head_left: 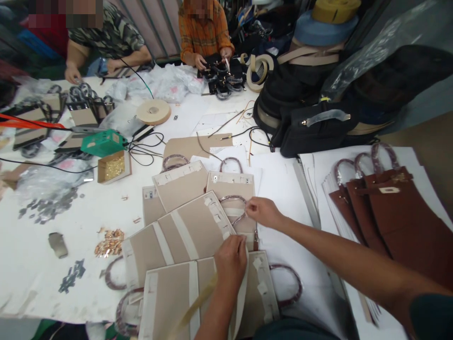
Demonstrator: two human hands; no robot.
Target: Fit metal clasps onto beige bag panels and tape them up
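My left hand point(230, 259) is closed on a pale strip of tape point(242, 298), which hangs down over the nearest beige bag panel point(173, 297). A yellowish strip point(200, 300) crosses that panel, blurred. My right hand point(264, 212) is pinched closed beside a plastic-wrapped handle point(233, 197); whether it grips the handle or something small is hidden. Under and ahead of my hands, several beige panels overlap, among them a tilted one point(159, 243) with two pale strips across it. Short pale tape pieces point(221, 215) lie along its handle edge.
Brown bag panels point(406, 208) are stacked at the right. Behind them stand a black bag point(318, 123) and tape rolls point(325, 28). Metal pieces point(109, 243), a small box point(113, 167) and a green box point(103, 143) are left. Two people work across the table.
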